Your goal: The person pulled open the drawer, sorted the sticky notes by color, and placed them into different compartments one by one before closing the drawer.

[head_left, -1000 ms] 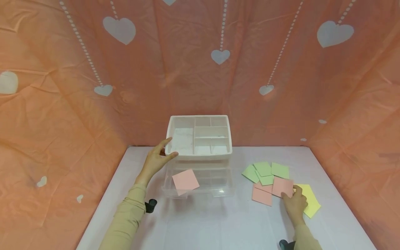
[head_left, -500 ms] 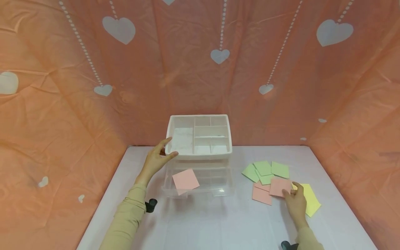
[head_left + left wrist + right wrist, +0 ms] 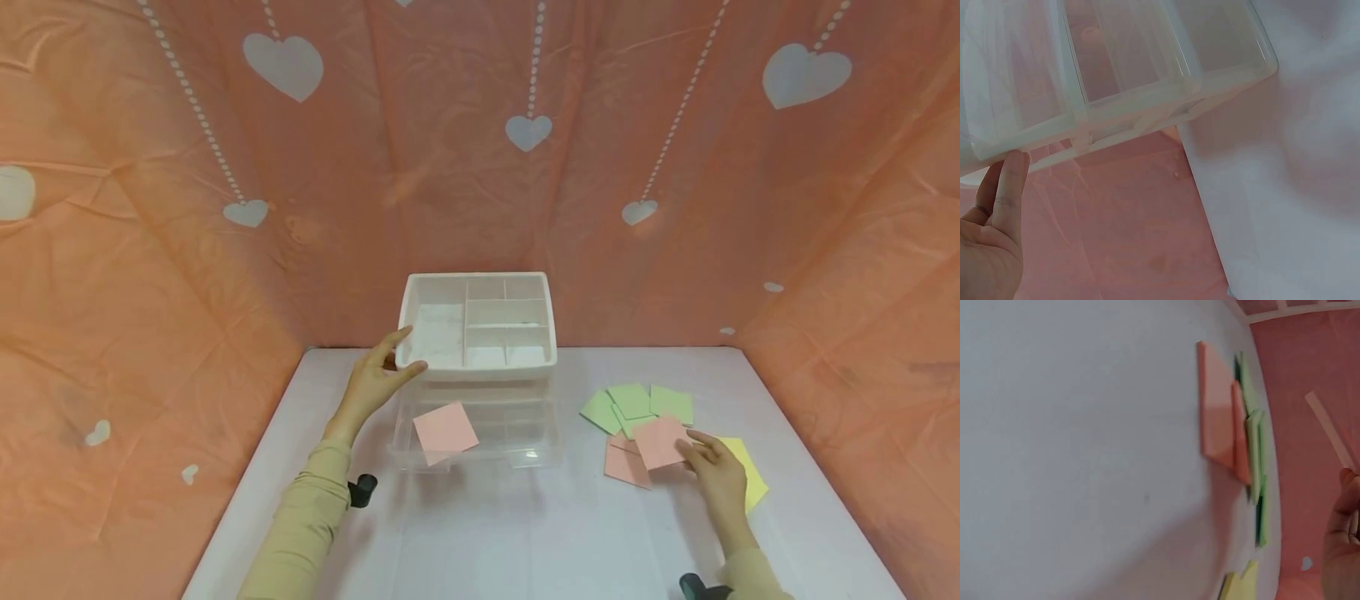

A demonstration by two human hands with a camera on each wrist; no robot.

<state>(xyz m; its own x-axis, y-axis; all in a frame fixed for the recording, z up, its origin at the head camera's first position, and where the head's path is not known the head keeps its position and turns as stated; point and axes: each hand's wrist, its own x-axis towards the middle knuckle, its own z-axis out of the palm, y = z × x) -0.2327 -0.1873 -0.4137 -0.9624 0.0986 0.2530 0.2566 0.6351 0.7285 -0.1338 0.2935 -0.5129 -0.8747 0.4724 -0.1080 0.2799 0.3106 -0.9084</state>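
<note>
My left hand (image 3: 367, 390) grips the left front corner of a white drawer organizer (image 3: 483, 372), thumb at the front and fingers along the side. In the left wrist view its fingertips (image 3: 1015, 169) meet the edge of the organizer's clear-sided body (image 3: 1135, 106). Below the divided top, a clear drawer (image 3: 495, 457) is pulled out, with pink sticky note pads (image 3: 445, 428) at its left. My right hand (image 3: 722, 479) pinches a pink sticky note pad (image 3: 658, 442) by its right edge. The right wrist view has this pad (image 3: 1327, 428) raised above the table, edge-on.
Under and beside the raised pad lie more pink pads (image 3: 624, 468) and several green pads (image 3: 630, 402). Yellow pads (image 3: 752, 475) sit partly behind my right hand. Orange cloth (image 3: 480, 208) with hearts encloses the white table (image 3: 480, 542) at the back and sides.
My right hand has lifted the pink sticky note pad off the table and moved it slightly left, tilting it. The left hand stays at the organizer's corner.
</note>
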